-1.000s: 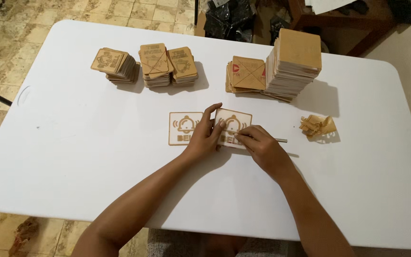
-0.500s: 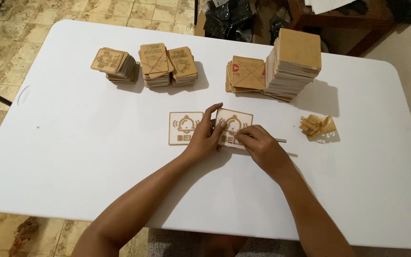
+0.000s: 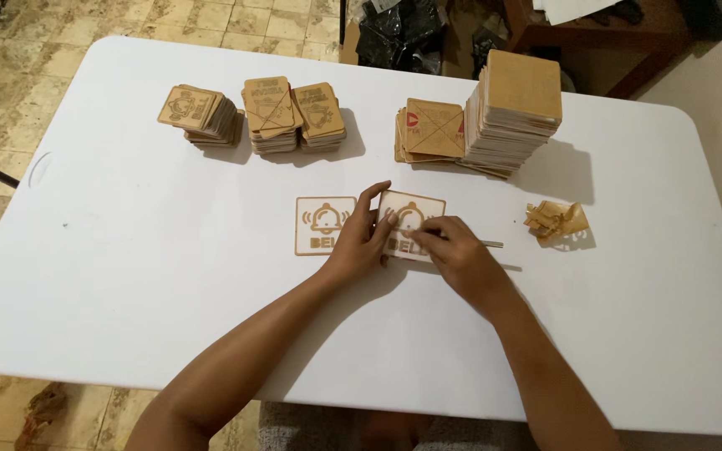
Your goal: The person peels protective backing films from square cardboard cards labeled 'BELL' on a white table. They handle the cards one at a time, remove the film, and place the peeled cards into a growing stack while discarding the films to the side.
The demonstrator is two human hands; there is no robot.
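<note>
Two flat wooden sign plaques with a cut-out bell shape lie side by side at the middle of the white table [image 3: 127, 276]. My left hand [image 3: 363, 238] presses its fingers on the left edge of the right plaque [image 3: 415, 209], holding it flat. My right hand [image 3: 453, 250] grips a thin metal tool [image 3: 488, 244] and its tip rests on that same plaque. The left plaque [image 3: 321, 224] lies untouched beside my left hand.
At the back stand stacks of wooden plaques: three low stacks at left [image 3: 202, 113] [image 3: 269, 113] [image 3: 319, 115], a short stack [image 3: 432, 129] and a tall stack [image 3: 516, 108] at right. A crumpled pile of brown peelings [image 3: 555, 221] lies right of my hands. Dark furniture stands beyond the table.
My right hand has shifted slightly left over the right plaque. The left hand and both plaques stay in place.
</note>
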